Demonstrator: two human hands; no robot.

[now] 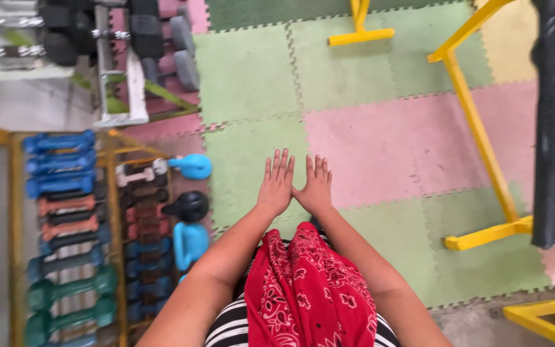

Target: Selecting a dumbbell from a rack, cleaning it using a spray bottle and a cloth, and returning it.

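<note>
The black kettlebell [187,207] is the weight nearest the hands. It stands on the foam mat floor [367,148] at the right edge of the dumbbell rack [65,238], with its handle toward the rack and its round body toward the open mat.

All positions below are given relative to the black kettlebell.

- Left hand [276,184]: to the right of the kettlebell and a little farther from the person, near but apart from it. This is the nearer hand. Grip state: flat, fingers straight and close together, holding nothing.
- Right hand [316,186]: farther right, just beyond the left hand, thumb tips meeting or almost meeting. Grip state: likewise flat and empty. Both palms face down over the mat; contact with the mat cannot be confirmed.
- Light blue kettlebell [192,166]: just beyond the black one, away from the person.
- Second light blue kettlebell [191,243]: just on the near side, toward the person. The three form a row along the rack edge.
- Rack contents: dumbbells in blue, coral and green, their long axes running left to right.
- Red patterned bandana [306,292]: to the right and nearer the person, hanging over a striped shirt between the forearms.
- Yellow metal frame [483,141]: well apart, far right.
</note>
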